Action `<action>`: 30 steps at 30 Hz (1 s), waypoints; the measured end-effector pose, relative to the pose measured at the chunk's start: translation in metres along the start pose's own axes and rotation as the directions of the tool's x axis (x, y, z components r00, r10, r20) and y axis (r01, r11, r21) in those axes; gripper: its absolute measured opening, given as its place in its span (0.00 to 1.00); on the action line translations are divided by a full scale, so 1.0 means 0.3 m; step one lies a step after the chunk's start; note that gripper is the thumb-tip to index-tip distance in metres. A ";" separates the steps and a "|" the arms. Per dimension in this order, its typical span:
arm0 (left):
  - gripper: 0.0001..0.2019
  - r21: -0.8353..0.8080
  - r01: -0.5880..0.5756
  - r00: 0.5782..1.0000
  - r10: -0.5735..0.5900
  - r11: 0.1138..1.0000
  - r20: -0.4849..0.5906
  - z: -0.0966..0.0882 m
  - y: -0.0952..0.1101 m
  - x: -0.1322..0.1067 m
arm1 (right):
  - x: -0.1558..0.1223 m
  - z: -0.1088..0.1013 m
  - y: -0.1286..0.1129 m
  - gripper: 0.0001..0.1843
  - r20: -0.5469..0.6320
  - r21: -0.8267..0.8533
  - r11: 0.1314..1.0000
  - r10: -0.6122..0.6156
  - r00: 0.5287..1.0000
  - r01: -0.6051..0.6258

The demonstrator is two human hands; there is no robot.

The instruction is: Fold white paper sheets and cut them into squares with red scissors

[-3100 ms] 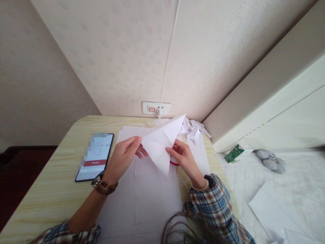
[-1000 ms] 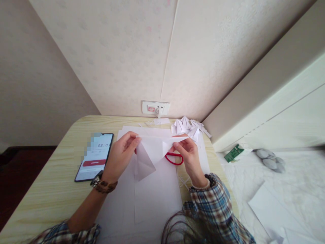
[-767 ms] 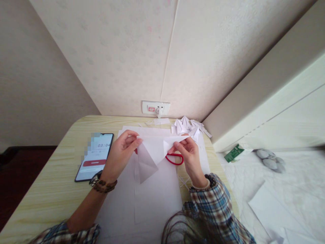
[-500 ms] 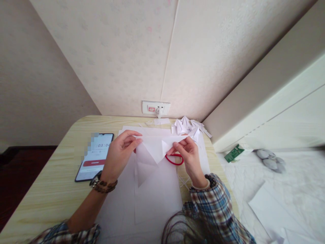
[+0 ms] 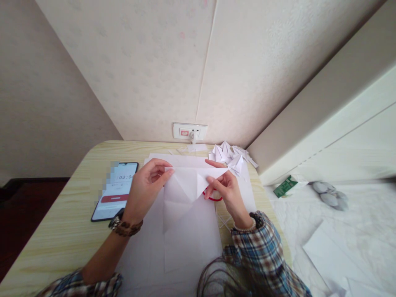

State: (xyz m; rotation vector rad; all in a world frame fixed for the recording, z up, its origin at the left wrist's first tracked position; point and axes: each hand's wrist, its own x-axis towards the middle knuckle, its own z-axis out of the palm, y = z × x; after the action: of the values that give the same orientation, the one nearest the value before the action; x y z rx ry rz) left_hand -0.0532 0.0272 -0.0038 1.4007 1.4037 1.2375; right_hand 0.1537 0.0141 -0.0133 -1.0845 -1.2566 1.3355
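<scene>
Nearest, dark hair [image 5: 229, 278] hangs between two plaid sleeves [image 5: 258, 241]. The left wrist carries one brown bracelet [image 5: 129, 228] and a dark band beside it; the right wrist has one pale beaded bracelet [image 5: 246, 228].

Under the hands lie white sheets [image 5: 190, 247], at least two, their exact number hidden by overlap. Left of them one phone [image 5: 116, 202] lies on the table [image 5: 62, 222], its screen partly blurred.

One folded white paper [image 5: 182, 181] is held up over these sheets, between both hands. The left hand [image 5: 149, 185] is nearly closed, thumb and fingers pinching its upper left corner. The right hand [image 5: 228, 187] is partly closed, thumb on the paper's right part, one finger stretched out above its top edge. Just beneath that hand shows one red loop [image 5: 215, 199].

To the right, off the table, are one green-and-white carton [image 5: 289, 186] and one grey lobed object [image 5: 329, 195].

Farther back are at least four folded paper pieces [image 5: 236, 165], overlapping, and one wall socket [image 5: 187, 131] with one plug [image 5: 194, 137].
</scene>
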 end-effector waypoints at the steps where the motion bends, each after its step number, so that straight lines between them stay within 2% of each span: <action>1: 0.08 -0.013 0.006 1.000 -0.006 1.000 0.010 0.002 0.001 0.000 | 0.001 0.000 0.002 0.27 0.018 0.002 1.000 0.009 1.000 -0.009; 4: 0.09 -0.054 0.038 0.999 -0.036 0.998 0.037 0.006 0.003 0.001 | 0.003 0.000 0.009 0.22 0.026 -0.012 1.000 0.019 0.999 -0.019; 7: 0.11 -0.119 0.094 0.993 -0.085 0.988 0.079 0.006 0.000 0.001 | 0.002 0.003 0.011 0.12 -0.032 -0.033 0.999 0.003 0.999 -0.004; 11: 0.12 -0.195 0.178 0.972 -0.142 0.964 0.187 0.004 -0.020 0.002 | -0.001 0.007 0.006 0.15 -0.058 -0.069 0.997 -0.025 0.998 0.021; 15: 0.12 -0.226 0.197 0.967 -0.151 0.954 0.203 0.002 -0.031 -0.002 | -0.001 0.006 0.008 0.15 -0.063 -0.059 0.998 -0.028 0.998 0.024; 19: 0.14 -0.266 0.273 0.938 -0.194 0.925 0.287 0.008 -0.022 -0.007 | 0.000 0.007 0.008 0.13 -0.037 -0.047 0.999 -0.013 0.999 0.011; 30: 0.12 -0.256 0.330 0.936 -0.280 0.908 0.215 0.016 -0.018 -0.007 | -0.003 0.004 0.016 0.17 -0.012 -0.029 1.000 -0.003 1.000 0.003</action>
State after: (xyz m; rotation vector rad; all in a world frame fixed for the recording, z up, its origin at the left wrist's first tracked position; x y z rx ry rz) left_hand -0.0497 0.0262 -0.0105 1.0149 1.2106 1.0384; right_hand 0.1524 0.0131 -0.0181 -1.1085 -1.2714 1.3101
